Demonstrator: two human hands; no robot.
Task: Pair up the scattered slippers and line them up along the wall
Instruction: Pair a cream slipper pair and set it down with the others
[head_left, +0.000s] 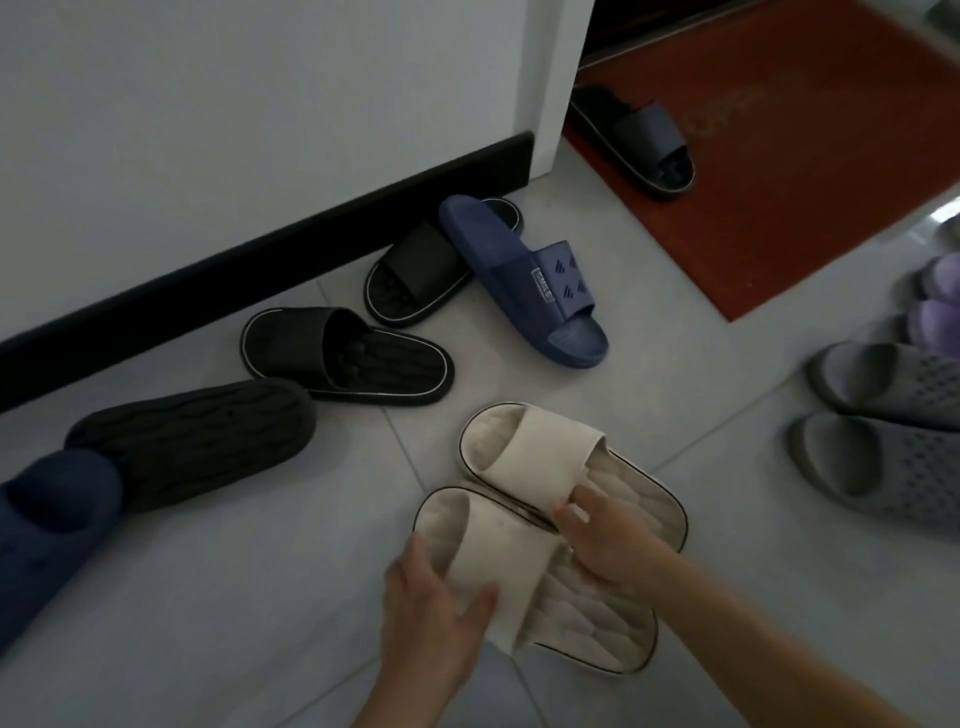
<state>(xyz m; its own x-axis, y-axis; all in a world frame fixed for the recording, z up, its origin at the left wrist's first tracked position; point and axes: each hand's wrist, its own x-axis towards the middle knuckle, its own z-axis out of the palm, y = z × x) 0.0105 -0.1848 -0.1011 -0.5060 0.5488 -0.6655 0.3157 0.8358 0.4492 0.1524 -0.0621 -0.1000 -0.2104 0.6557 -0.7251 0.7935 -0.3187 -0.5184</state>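
Note:
Two cream slippers lie side by side on the floor tiles in the lower middle. My left hand (431, 608) grips the strap of the near cream slipper (519, 566). My right hand (602, 540) has its fingers on the strap of the far cream slipper (540, 447). Along the black baseboard (260, 260) lie two black slippers (343, 353) (415, 265), an upturned black slipper (197, 436) and a navy slipper (524, 275) resting over one black slipper. Another navy slipper (47, 525) sits at the far left.
A red doormat (810, 171) at the upper right carries a dark slipper (639, 145). A grey perforated pair (883, 431) and purple slippers (935, 306) lie at the right edge. White wall (208, 104) stands above the baseboard.

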